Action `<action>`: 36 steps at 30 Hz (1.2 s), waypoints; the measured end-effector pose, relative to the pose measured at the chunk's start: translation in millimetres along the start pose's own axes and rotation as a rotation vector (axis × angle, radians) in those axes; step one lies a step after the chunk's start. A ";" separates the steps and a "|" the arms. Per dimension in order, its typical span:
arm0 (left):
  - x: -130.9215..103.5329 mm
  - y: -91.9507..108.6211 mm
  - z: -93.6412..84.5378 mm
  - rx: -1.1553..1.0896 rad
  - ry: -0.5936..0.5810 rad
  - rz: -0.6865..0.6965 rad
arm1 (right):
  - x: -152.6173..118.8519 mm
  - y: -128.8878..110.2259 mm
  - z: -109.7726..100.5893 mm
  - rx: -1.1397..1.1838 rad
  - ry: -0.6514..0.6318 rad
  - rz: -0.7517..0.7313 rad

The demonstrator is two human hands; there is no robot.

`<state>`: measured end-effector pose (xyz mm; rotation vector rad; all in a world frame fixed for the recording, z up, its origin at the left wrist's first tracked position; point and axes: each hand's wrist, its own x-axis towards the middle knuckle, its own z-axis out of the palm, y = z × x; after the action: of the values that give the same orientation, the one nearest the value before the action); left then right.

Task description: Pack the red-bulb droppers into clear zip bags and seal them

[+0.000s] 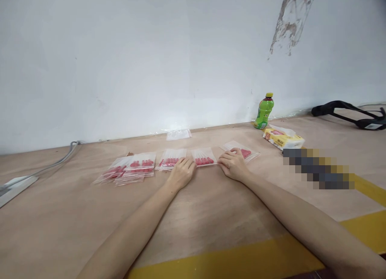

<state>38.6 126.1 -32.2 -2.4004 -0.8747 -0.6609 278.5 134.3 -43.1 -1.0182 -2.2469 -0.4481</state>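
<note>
A clear plastic bag (203,155) with several pink-red pieces along its bottom lies between my two hands. My left hand (183,171) is at its lower left corner, fingers bent and close together. At the lower right corner my right hand (233,164) has its fingers curled; what its fingertips pinch is too small to tell. Another bag (172,156) with red pieces lies just left of my left hand. Farther left is a pile of similar bags (137,166). One more filled bag (249,152) lies behind and right of my right hand, partly hidden by it.
Near the wall lies a clear bag (178,134). A green bottle (264,112), a yellow tissue pack (283,138) and a black strap-like object (346,112) are at the right. A blurred dark item (316,168) lies nearer. A cable (54,164) runs to a white strip (18,188) at left.
</note>
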 end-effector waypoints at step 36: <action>6.4 8.3 -23.0 -0.154 -0.097 0.024 | 4.6 -21.0 -0.5 0.135 -0.107 0.266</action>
<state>42.5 109.7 -13.4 -2.5953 -0.8612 -0.6281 260.3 122.9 -40.7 -1.2719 -2.1585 -0.1286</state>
